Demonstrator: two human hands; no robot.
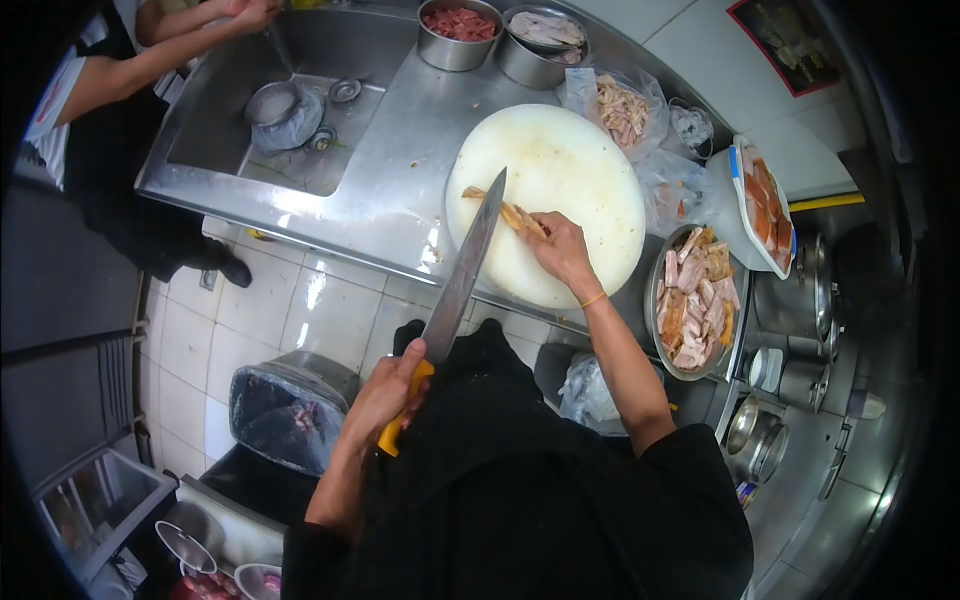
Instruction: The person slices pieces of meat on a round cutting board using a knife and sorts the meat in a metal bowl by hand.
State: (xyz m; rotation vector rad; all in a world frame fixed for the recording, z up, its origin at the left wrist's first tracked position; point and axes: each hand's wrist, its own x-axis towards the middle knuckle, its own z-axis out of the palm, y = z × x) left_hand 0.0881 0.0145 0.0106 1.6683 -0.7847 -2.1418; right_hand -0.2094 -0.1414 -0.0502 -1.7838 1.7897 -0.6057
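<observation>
- Here's the left hand (388,394), wrapped firmly round the yellow handle (407,408) of a long-bladed kitchen knife (465,275), out past the near edge of the round white chopping board (570,155), blade slanting in over it
- And the right hand (558,246) pinches a browned meat strip (517,218) on that board, near its middle; those fingers sit close beside the blade, so a slip or sideways slide could nick a fingertip, and that looks the big danger
- Watch the strip: it's narrow and probably greasy, so a loose pinch could let it roll and leave a ragged cut
- Across the blade, toward the board's left rim, lies a small meat end (472,192); a sweep of the knife could flick it onto the steel counter (400,195)
- Careful with the handle, low beyond the board by the black clothing (520,500): a careless pull could bring the edge bodyward
- Right of the board, a steel bowl (651,303) of chopped meat pieces (697,300) sits near that right forearm (622,350); a wide swing could knock it
</observation>
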